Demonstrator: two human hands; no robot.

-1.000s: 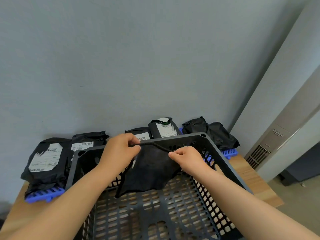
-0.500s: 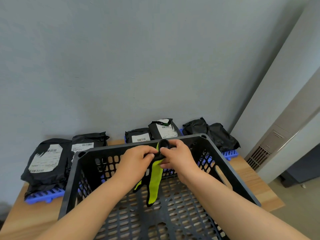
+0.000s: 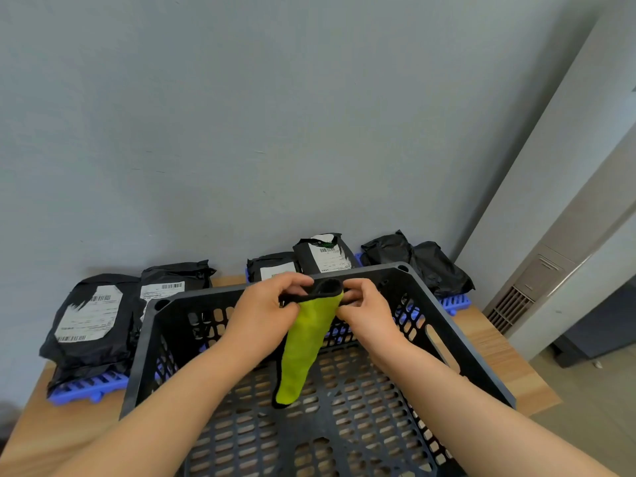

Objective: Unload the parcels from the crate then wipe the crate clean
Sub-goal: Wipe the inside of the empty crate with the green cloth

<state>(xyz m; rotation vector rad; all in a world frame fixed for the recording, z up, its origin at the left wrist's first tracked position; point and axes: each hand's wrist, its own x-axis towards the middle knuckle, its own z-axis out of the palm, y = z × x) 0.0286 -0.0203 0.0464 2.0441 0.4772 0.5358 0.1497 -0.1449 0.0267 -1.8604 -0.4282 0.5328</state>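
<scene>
I hold the cloth (image 3: pixel 306 346) between both hands above the far end of the crate (image 3: pixel 464 356). My left hand (image 3: pixel 265 311) pinches the black top hem with thumb and curled fingers. My right hand (image 3: pixel 368 315) pinches the same hem just beside it, where the fabric rolls into a small loop. Below my hands the cloth hangs in a narrow green strip. Its tip is down near the crate floor, but I cannot tell whether it touches.

Unloading looks done to me: no parcel shows on the crate floor under or around my hands. The parcels (image 3: pixel 89 315) lie beyond my hands, past the far rim, on blue pallets (image 3: pixel 86 387) against the wall. Some are off to the left of my left hand, the others ahead and to the right of my right hand.

I judge that wiping has not yet begun. The cloth is bunched and dangling, not pressed flat on any surface. The floor, the four walls and the rim are all left to wipe. The slotted grid could snag the hem.
</scene>
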